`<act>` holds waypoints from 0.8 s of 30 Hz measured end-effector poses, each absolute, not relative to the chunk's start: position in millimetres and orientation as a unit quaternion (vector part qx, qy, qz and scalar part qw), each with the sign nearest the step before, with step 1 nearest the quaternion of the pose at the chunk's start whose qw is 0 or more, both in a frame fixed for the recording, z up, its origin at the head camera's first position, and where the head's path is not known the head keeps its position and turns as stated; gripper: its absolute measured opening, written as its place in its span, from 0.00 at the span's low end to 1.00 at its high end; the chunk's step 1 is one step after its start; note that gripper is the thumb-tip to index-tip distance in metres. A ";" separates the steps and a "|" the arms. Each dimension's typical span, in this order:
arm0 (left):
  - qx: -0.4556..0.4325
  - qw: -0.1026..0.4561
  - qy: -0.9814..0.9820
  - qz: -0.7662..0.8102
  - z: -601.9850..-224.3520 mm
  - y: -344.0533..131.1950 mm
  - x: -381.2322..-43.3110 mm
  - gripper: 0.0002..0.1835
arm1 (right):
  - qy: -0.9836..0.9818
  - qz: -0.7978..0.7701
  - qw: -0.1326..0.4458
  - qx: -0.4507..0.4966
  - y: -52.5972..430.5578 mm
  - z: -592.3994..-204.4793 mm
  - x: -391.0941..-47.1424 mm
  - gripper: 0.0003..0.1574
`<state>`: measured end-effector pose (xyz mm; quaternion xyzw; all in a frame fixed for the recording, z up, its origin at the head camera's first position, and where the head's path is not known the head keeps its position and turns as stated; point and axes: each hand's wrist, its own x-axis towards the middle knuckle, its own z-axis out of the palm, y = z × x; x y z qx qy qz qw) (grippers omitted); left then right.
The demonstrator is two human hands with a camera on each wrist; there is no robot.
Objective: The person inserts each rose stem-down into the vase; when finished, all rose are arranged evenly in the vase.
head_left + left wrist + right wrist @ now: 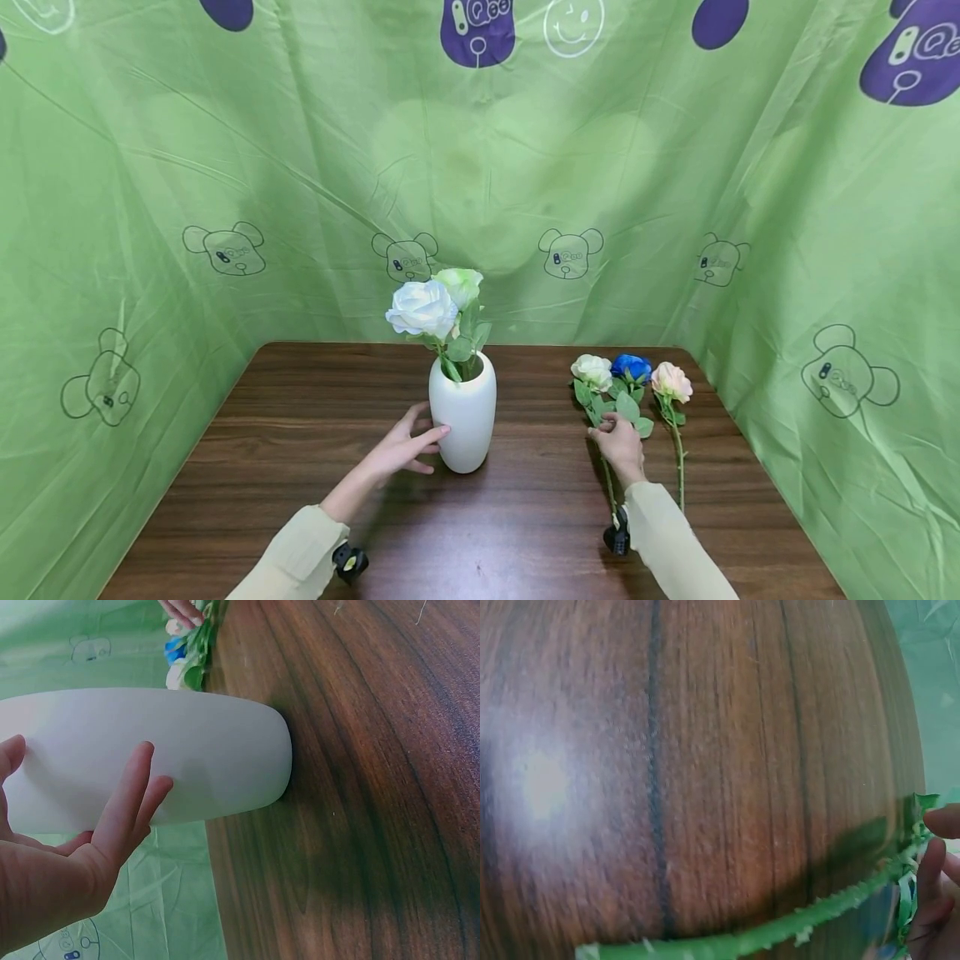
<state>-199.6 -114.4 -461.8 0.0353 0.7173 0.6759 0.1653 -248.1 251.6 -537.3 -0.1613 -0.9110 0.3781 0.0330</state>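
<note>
A white vase (462,421) stands upright on the table, with a pale blue rose (422,309) and a pale green rose (460,286) in it. My left hand (405,446) rests against the vase's left side, fingers extended and thumb on the front. At the right, my right hand (621,446) pinches a green rose stem (780,928) close below the leaves. Just beyond that hand lie a cream-white rose (592,372) and a blue rose (632,367), side by side. I cannot tell for certain which bloom the pinched stem bears.
A pink rose (672,381) lies to the right of the right hand, its long stem pointing toward me. The brown wooden table (315,400) has green printed cloth (315,183) hanging behind it and along both sides.
</note>
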 end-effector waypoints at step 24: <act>0.039 0.168 0.717 0.676 -463.0 -115.1 -200.1 0.40 | -0.900 0.391 0.144 -0.127 256.6 -540.3 -255.3 0.24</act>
